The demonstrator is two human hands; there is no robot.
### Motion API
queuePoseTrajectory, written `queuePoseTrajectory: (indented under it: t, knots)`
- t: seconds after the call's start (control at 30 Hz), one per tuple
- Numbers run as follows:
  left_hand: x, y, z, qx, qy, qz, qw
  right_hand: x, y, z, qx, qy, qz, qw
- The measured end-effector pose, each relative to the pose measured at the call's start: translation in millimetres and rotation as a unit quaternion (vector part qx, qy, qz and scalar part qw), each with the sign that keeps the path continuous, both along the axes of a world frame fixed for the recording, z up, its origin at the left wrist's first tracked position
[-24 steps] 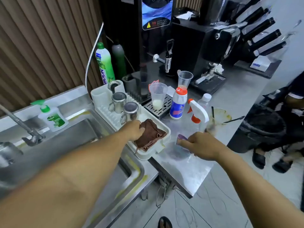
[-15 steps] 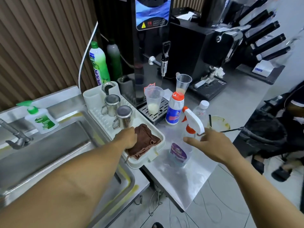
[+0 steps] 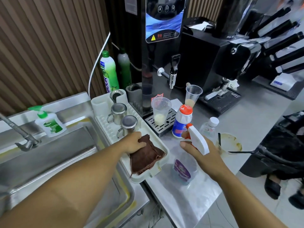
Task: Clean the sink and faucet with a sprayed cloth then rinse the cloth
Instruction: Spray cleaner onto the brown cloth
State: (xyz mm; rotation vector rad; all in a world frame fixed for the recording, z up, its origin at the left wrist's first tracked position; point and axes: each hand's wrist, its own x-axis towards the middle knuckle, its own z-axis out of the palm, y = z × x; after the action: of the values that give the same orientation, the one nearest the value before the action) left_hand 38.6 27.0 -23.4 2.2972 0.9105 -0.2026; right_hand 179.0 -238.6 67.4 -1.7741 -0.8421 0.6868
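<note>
A folded brown cloth (image 3: 146,157) lies at the near end of a white drying rack (image 3: 105,122) right of the steel sink (image 3: 54,155). My left hand (image 3: 134,143) grips the cloth's far edge. A clear spray bottle (image 3: 185,168) with a purple label and a white and orange trigger head (image 3: 198,139) stands on the counter beside the rack. My right hand (image 3: 199,153) is closing around its neck under the trigger head, fingers partly wrapped. The faucet (image 3: 18,134) juts over the sink at the far left.
Two steel cups (image 3: 127,125) stand on the rack behind the cloth. A soap dispenser (image 3: 49,124) sits on the sink ledge. Plastic cups (image 3: 160,111), a red-capped bottle (image 3: 181,123), a small clear bottle (image 3: 209,127) and a dirty cup (image 3: 229,143) crowd the counter before a hot-water machine (image 3: 162,46). A seated person's feet (image 3: 279,190) are at right.
My right hand rose from the spray bottle's base to its neck and trigger head. My left hand stayed on the brown cloth. The camera drifted left.
</note>
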Motion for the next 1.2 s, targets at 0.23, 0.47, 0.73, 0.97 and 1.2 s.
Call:
queuePoseTrajectory:
  t: [0.23,0.47,0.73,0.97,1.2]
  knots:
    - [-17,4,22,-0.063,-0.070,-0.008,0.996,-16,6,2,0.087,-0.032,-0.013,0.996]
    - [-26,6,66,-0.203,-0.225,0.060,0.951,-49,2,17,0.089,-0.058,-0.017,0.994]
    - [-36,9,106,-0.374,-0.268,0.095,0.883,-111,7,24,0.060,-0.128,0.001,0.990]
    - [-50,0,131,-0.412,-0.237,0.044,0.879,-146,16,30,0.037,-0.176,-0.004,0.984]
    - [-66,3,154,-0.403,-0.213,0.014,0.890,-151,15,35,0.018,-0.182,0.002,0.983]
